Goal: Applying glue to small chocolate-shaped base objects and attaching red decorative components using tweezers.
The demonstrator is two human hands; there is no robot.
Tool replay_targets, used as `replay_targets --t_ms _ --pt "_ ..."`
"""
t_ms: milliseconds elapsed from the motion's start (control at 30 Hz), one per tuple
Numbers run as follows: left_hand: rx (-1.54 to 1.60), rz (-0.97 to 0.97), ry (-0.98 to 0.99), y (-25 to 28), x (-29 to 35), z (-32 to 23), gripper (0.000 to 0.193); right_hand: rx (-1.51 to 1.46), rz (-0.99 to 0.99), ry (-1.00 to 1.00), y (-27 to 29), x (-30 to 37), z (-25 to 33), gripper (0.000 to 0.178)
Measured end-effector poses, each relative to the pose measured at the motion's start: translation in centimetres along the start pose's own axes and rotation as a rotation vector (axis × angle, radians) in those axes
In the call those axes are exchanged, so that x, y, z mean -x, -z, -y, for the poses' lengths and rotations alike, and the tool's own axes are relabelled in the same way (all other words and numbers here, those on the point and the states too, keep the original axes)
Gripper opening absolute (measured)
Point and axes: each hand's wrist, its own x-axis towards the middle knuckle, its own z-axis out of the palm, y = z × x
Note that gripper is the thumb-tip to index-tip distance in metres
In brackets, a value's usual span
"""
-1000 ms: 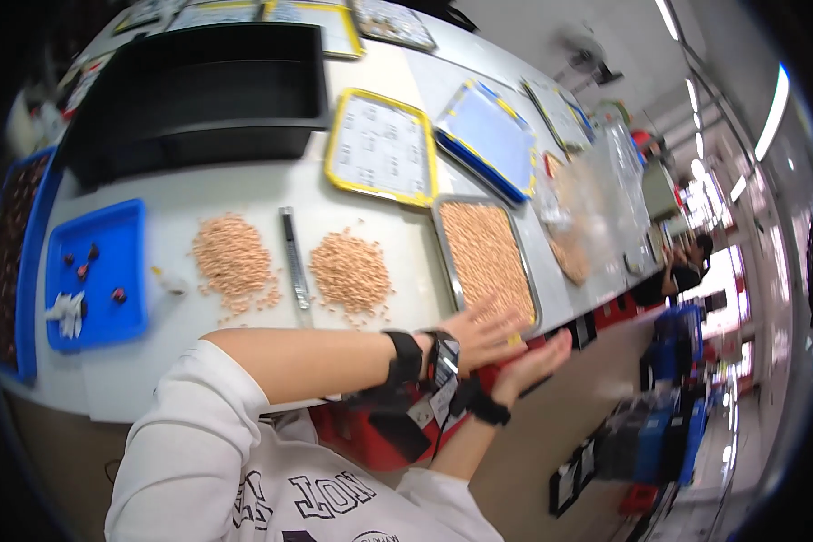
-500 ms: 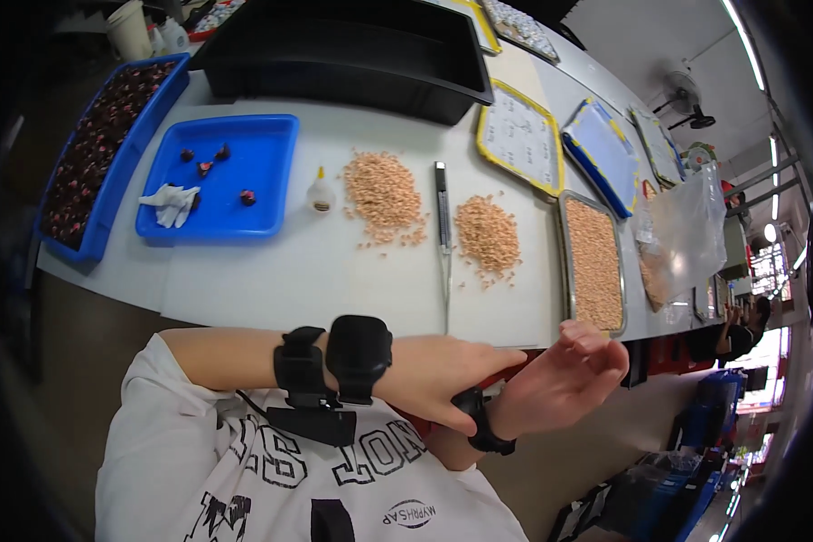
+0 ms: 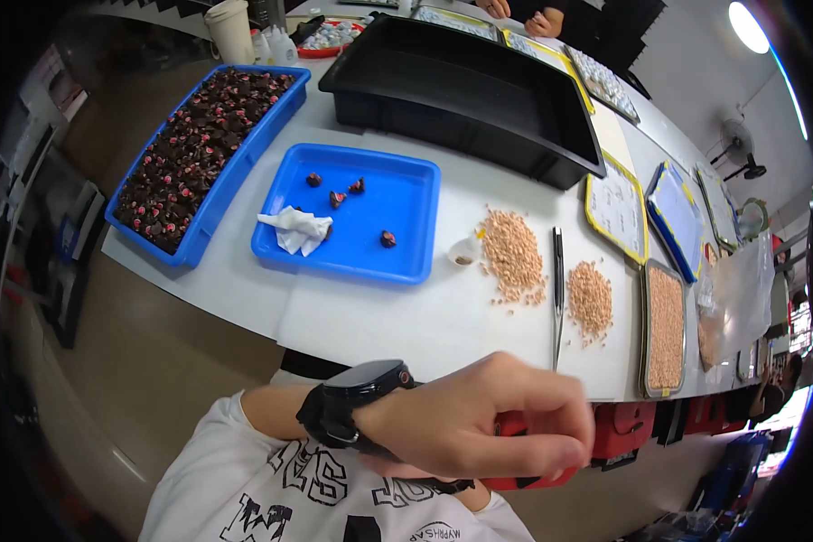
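My left hand [image 3: 488,420] is raised in front of my body, at the near side of the table. Its fingers curl toward the thumb in a loose ring, slightly blurred, and no object shows between them. A black watch [image 3: 366,379] is strapped round that wrist. Under the left wrist only a strip of my right hand [image 3: 393,468] shows; its fingers are hidden behind the left hand and the watch. A dark band [image 3: 447,486] circles the right wrist. Black tweezers [image 3: 557,271] lie on the table between a larger pile of tan bits [image 3: 513,257] and a smaller pile [image 3: 591,301].
A blue tray [image 3: 370,253] holds several dark pieces and a crumpled white glove [image 3: 296,229]. Left of it stands a blue bin [image 3: 199,239] of dark pieces. A black tub [image 3: 461,122] sits behind. Rightward lie a tray of tan bits [image 3: 665,325] and yellow-edged trays [image 3: 616,206]. Another person's hands [image 3: 542,23] appear far back.
The view has swung left, so the table's things sit farther right. My left hand has come off the right wrist and curled; my right hand has gone from beyond it to mostly hidden beneath the left wrist.
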Motion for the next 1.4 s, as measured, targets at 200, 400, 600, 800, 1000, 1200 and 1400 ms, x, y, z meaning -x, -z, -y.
replay_targets --t_ms 200,400,600,800,1000,1200,1400 --pt "0.136 -0.139 0.193 3.4 4.5 -0.3 0.014 0.195 0.092 -0.11 -1.8 -2.3 2.8 0.063" --pt "-1.126 -0.497 0.099 11.5 13.7 -4.9 0.03 0.155 -0.59 0.294 4.4 2.3 2.4 0.05" --pt "-1.572 -0.519 0.401 17.9 12.0 -1.3 0.034 0.635 -0.867 0.005 9.9 -6.9 8.7 0.062" --pt "-1.415 -0.602 0.439 19.6 12.2 -0.2 0.02 1.238 -0.702 -0.086 10.7 -11.8 9.2 0.032" --pt "-1.205 -0.859 0.28 18.3 14.3 -3.6 0.027 0.385 -0.899 0.221 9.5 -8.2 9.4 0.031" --pt "-0.967 -0.477 0.405 15.8 15.6 -2.6 0.034 0.068 -0.828 0.037 6.8 -6.8 7.0 0.035" --pt "-0.943 -0.229 0.4 13.1 10.3 1.6 0.033 0.177 -0.941 0.352 5.8 -8.3 3.5 0.053"
